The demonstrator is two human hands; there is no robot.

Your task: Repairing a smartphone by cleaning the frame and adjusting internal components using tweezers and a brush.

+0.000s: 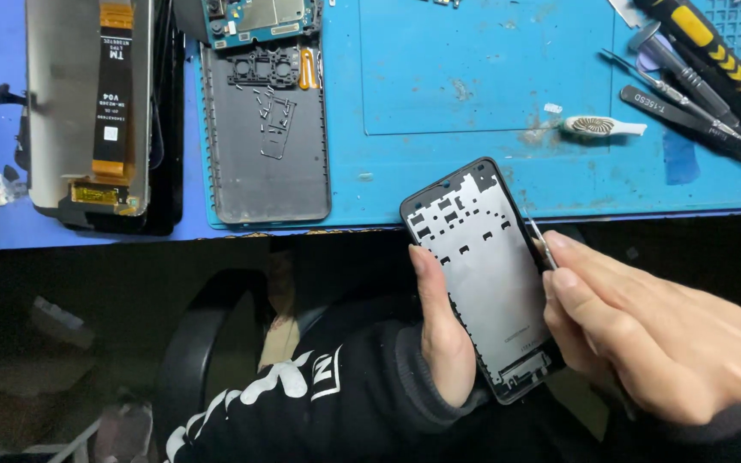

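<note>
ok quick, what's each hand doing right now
Left hand: closed around the phone frame, gripping it from its left edge.
Right hand: closed on a thin metal tool, tip at the frame's right edge.

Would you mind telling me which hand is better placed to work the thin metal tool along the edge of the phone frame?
The right hand. It holds the thin tool, whose tip sits at the right edge of the phone frame. The left hand is wrapped around the frame's left side, holding it.
</note>
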